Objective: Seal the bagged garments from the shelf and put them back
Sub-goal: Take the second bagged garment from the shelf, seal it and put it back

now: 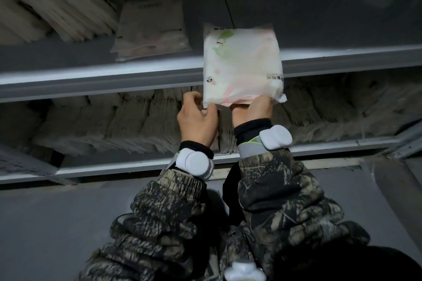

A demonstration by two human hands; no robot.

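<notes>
A white bagged garment [242,66] with pale pink and green print is held up in front of the upper grey shelf [114,75]. My right hand [252,109] grips its bottom edge from below. My left hand [197,116] pinches the bag's lower left corner with thumb and fingers. The bag's top reaches over the shelf's front rail. Another flat bagged garment [150,32] lies on that shelf to the left. Both wrists carry white devices over camouflage sleeves.
A leaning stack of bagged garments [57,2] fills the upper shelf's left end. The lower shelf [137,164] is packed with rows of upright bagged garments [114,121]. The upper shelf's right part shows bare grey board [331,18].
</notes>
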